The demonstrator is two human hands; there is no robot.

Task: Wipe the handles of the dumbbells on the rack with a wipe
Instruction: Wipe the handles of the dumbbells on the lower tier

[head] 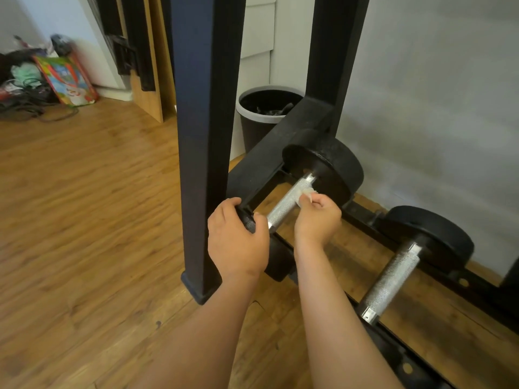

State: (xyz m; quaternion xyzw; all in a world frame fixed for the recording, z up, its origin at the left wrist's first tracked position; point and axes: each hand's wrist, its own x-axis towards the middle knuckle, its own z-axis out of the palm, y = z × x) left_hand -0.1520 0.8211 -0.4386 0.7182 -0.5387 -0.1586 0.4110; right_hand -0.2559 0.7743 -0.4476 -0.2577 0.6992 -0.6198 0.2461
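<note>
Two black dumbbells lie across the low black rack. The left dumbbell has a knurled silver handle and a big far weight. My right hand pinches a small white wipe against the far end of that handle. My left hand grips the near black weight of the same dumbbell, hiding most of it. The second dumbbell's silver handle lies to the right, untouched.
A black rack upright stands just left of my left hand, a second upright behind. A bin with a grey rim sits beyond the rack. A grey wall is at right; wooden floor, bags and cables at far left.
</note>
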